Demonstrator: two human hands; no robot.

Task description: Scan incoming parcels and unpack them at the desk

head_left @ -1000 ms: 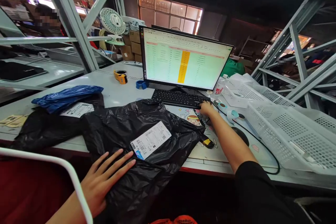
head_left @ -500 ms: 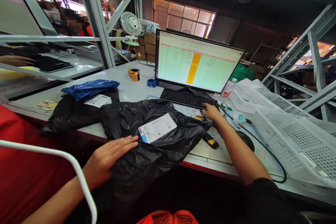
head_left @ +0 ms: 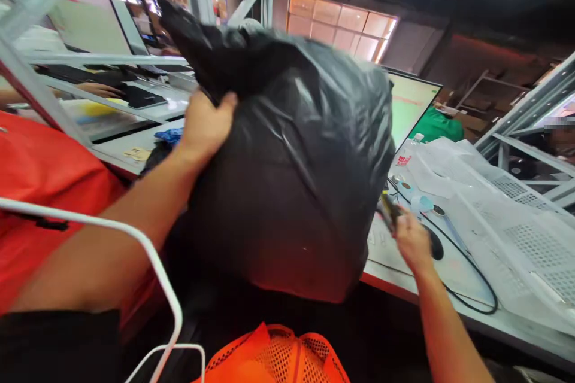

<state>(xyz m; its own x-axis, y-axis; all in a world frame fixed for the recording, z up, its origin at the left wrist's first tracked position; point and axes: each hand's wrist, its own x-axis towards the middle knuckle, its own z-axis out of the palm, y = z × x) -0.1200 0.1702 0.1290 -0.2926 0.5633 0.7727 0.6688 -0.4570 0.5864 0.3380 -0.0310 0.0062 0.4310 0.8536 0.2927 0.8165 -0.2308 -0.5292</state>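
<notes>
A large black plastic mailer bag is held up in front of me and hides most of the monitor. My left hand grips its left upper edge, thumb on the near side and the other fingers behind the plastic. To the right of the bag, my right hand is closed around a black and yellow utility knife, slightly blurred, just over the table. Whether its blade is out I cannot tell. The bag's label does not show from this side.
Behind the bag stands the monitor. On the right are a black mouse, its cable, tape rolls and white perforated baskets. A blue bag lies at left. A white curved bar crosses the lower left.
My left hand has lifted the black mailer bag off the table and tipped it up. My right hand has left the keyboard and picked up the utility knife from the table.
</notes>
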